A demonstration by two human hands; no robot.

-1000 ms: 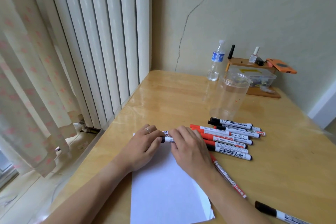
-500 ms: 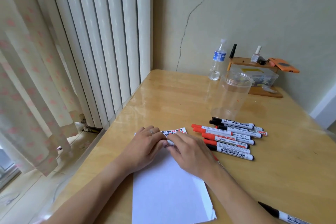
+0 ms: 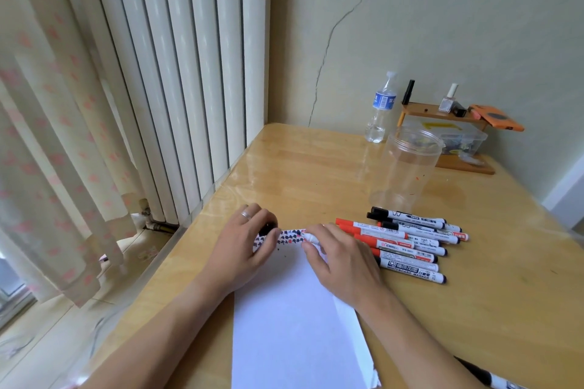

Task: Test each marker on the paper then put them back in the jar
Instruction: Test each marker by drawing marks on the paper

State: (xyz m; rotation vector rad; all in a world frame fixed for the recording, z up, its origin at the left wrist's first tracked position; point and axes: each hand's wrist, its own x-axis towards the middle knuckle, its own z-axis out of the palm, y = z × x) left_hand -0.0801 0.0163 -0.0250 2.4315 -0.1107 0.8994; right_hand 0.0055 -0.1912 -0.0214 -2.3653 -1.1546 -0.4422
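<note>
— Two hands on the far edge of the paper (image 3: 294, 309), close together but not touching. The left hand (image 3: 249, 246) is curled shut around something small and black, most likely a cap, though its fingers hide nearly all of it. The right hand (image 3: 338, 257) pinches a white marker (image 3: 311, 238) near its tip, and that tip sits on the sheet.

— So which step is this?

— The testing itself, I'd say. Between the two hands runs a band of small black and red marks (image 3: 289, 237) on the paper's top edge, and the pen rests at the end of that band nearest the right hand.

— And next?

— By my guess, cap the pen, which means bringing both hands together, then carry it off to the jar.

— Where is the jar?

— Beyond the right hand and farther off to that side, well apart from it: a clear plastic jar (image 3: 406, 170), upright, mouth open, and nothing in it that I can see.

— And the rest of the markers?

— A row of whiteboard markers (image 3: 407, 241), red-capped and black-capped, lies flat just beside the right hand on its outer side, between it and the jar. One more black-capped marker (image 3: 488, 376) lies alone near the right forearm, close to the person.
</note>
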